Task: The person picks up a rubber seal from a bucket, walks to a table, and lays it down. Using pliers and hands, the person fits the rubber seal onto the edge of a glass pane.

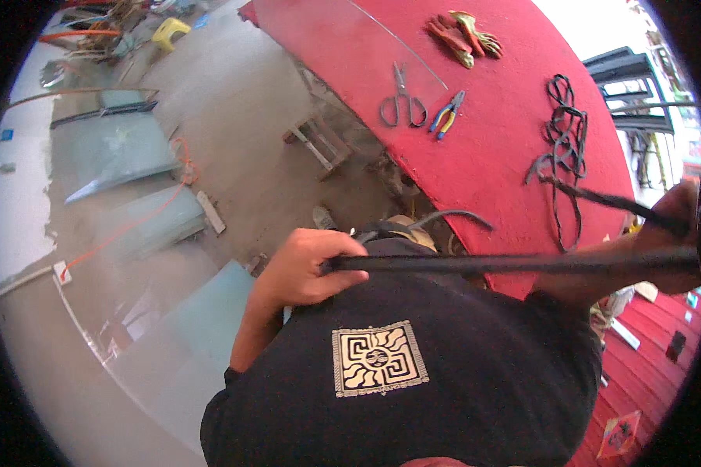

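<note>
A long black strip [452,265] is stretched level across the front of my black shirt. My left hand [308,265] is closed on its left end, thumb and fingers pinching it. At the far right my right hand [678,208] is closed on the strip too, partly lost in the dark rim of the picture. From that hand a loose, frayed tail [611,201] runs back over the red table [491,171]. A tangled heap of black strip [566,140] lies there, near the right hand. Another curved black end [459,215] rests over the table's near edge.
Scissors [402,101], pliers [447,117] with blue and yellow handles and a pair of work gloves [465,37] lie on the table. Glass sheets [121,148] and an orange cord [125,229] are on the floor at left. A small wooden stool [319,146] stands beside the table.
</note>
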Demonstrator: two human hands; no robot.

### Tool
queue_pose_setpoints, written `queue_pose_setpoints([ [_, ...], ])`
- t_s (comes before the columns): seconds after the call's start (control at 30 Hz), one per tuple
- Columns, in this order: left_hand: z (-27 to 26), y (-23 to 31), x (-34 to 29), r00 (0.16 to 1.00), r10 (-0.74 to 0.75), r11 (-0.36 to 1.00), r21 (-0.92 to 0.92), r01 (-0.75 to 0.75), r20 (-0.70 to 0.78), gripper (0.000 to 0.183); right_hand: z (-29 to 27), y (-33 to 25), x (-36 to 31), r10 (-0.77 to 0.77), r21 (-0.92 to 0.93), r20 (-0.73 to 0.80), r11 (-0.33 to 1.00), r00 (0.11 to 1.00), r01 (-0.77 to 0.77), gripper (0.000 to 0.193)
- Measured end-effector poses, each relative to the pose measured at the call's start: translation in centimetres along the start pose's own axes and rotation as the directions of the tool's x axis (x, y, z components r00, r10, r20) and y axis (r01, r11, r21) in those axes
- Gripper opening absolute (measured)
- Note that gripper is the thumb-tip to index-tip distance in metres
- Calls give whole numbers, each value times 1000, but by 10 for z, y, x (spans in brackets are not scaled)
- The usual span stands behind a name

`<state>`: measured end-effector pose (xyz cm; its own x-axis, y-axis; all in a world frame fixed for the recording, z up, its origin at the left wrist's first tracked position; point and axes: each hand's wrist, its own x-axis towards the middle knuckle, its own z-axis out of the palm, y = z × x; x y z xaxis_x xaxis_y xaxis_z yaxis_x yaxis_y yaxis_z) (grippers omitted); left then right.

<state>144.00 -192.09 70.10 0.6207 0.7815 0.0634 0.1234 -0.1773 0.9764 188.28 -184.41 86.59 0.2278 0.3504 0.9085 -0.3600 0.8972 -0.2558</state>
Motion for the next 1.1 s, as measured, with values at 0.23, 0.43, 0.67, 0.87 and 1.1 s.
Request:
queue_pose_setpoints([
  [0.23,-77,-32,-74,973,-203,979,-9,203,-108,17,15,-22,27,252,-199,-340,922,906,-331,30],
  [0.43,-119,-51,-90,954,-275,950,118,288,-120,18,41,-13,-13,-93,-568,-533,776,841,-274,33],
  [0.67,-147,-119,-112,821,-526,755,323,571,-223,25,-27,-37,-43,-219,-620,-751,556,622,-553,36],
  [0.87,-119,-119,-82,813,-524,781,239,577,-253,28,-167,-36,-130,125,-619,-779,-309,615,-722,39],
  [1.1,-70,-105,-35,784,-594,795,22,607,-178,30,-147,54,-181,379,-864,-436,-428,816,-263,48],
])
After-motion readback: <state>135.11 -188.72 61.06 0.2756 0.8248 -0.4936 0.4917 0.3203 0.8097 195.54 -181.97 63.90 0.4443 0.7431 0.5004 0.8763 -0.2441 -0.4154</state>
